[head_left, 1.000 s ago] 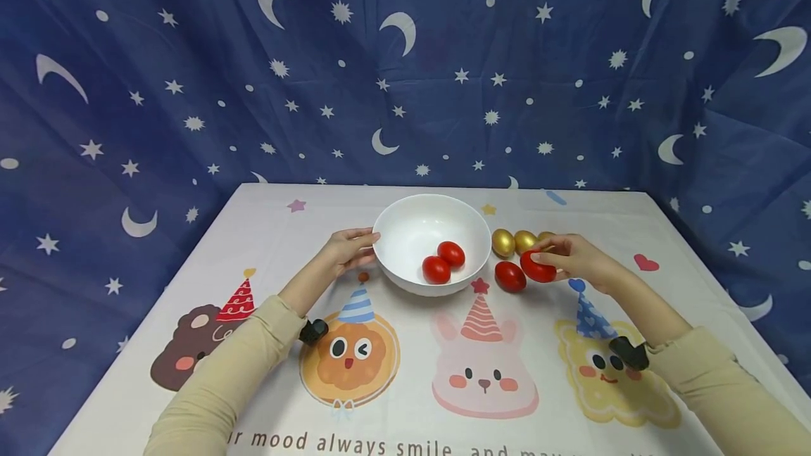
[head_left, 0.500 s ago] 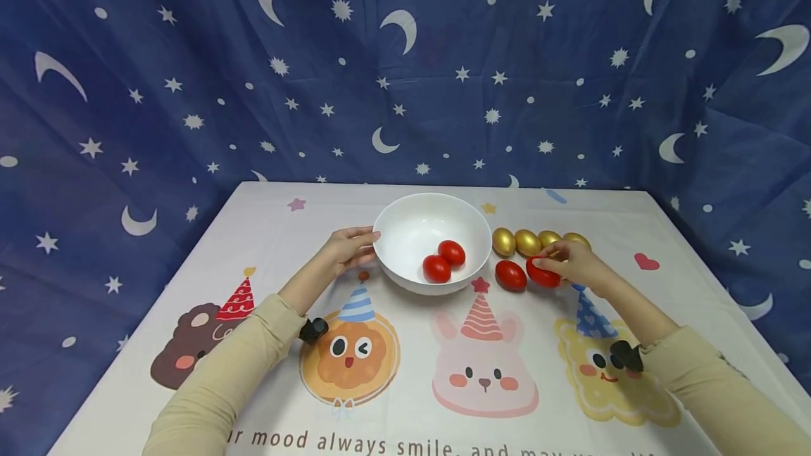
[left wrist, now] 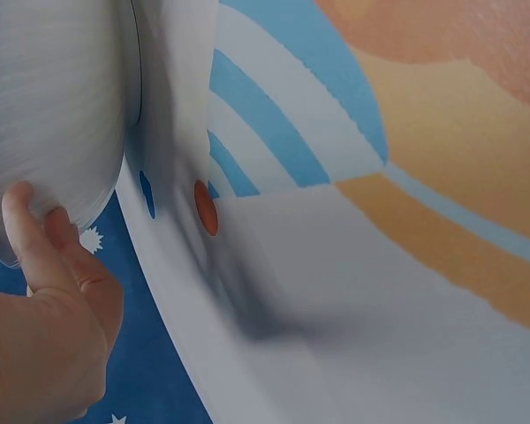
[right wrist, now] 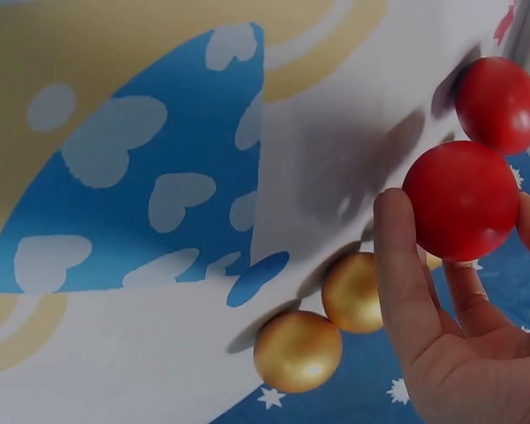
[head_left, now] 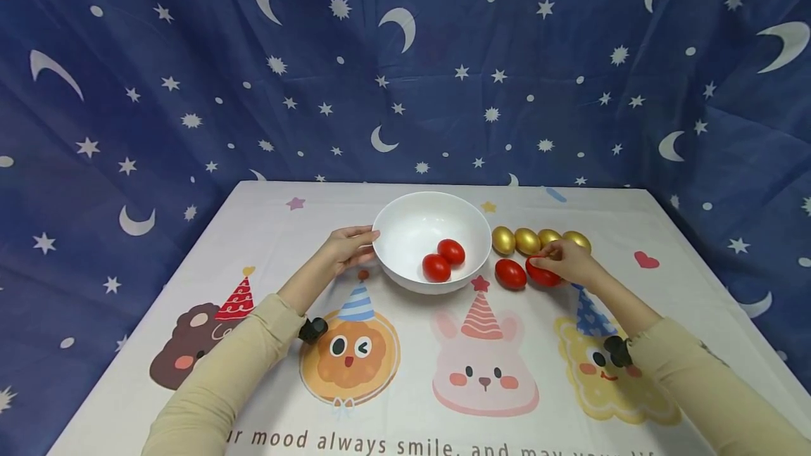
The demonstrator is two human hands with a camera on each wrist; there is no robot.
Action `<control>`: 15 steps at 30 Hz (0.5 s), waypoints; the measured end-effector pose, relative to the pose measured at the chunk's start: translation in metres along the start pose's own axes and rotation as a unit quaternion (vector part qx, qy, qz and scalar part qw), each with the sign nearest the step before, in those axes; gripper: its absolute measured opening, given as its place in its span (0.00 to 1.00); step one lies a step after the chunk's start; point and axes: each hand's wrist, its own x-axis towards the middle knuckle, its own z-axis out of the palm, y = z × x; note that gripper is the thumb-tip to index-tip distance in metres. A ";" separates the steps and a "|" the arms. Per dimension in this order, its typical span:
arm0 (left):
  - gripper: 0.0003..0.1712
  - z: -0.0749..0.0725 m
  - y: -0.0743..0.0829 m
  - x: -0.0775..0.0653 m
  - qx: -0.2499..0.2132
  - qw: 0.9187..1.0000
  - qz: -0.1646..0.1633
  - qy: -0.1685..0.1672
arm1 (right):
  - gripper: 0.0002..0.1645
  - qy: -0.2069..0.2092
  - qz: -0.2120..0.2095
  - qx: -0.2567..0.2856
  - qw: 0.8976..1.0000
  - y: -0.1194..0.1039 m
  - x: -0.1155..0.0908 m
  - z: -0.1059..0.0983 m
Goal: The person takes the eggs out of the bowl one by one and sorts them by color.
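Note:
A white bowl [head_left: 405, 231] stands near the table's middle, with two red eggs [head_left: 436, 268] lying in it. My left hand [head_left: 345, 248] holds the bowl by its left side, fingertips at the rim; in the left wrist view its fingers [left wrist: 35, 243] lie against the bowl's outer wall. My right hand [head_left: 570, 262] grips a red egg [right wrist: 464, 201] between thumb and fingers, low over the table. Another red egg [head_left: 510, 274] lies just left of it, close to the bowl. Behind these is a row of several gold eggs [head_left: 527, 241], partly hidden by the right hand in the right wrist view.
The white tablecloth [head_left: 355, 203] bears printed cartoon figures and lettering. A blue curtain [head_left: 443, 90] with moons and stars hangs behind the table's far edge. Black wrist devices [head_left: 312, 330] sit at both cuffs.
The right hand has lowered the red egg slightly and shifted a little right, beside the other red egg; more gold eggs now show behind it. The left hand stays at the bowl.

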 end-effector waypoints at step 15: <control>0.30 -0.001 -0.001 0.001 -0.001 1.000 0.002 -0.007 | 0.17 0.004 0.015 -0.039 0.999 -0.006 0.005 0.005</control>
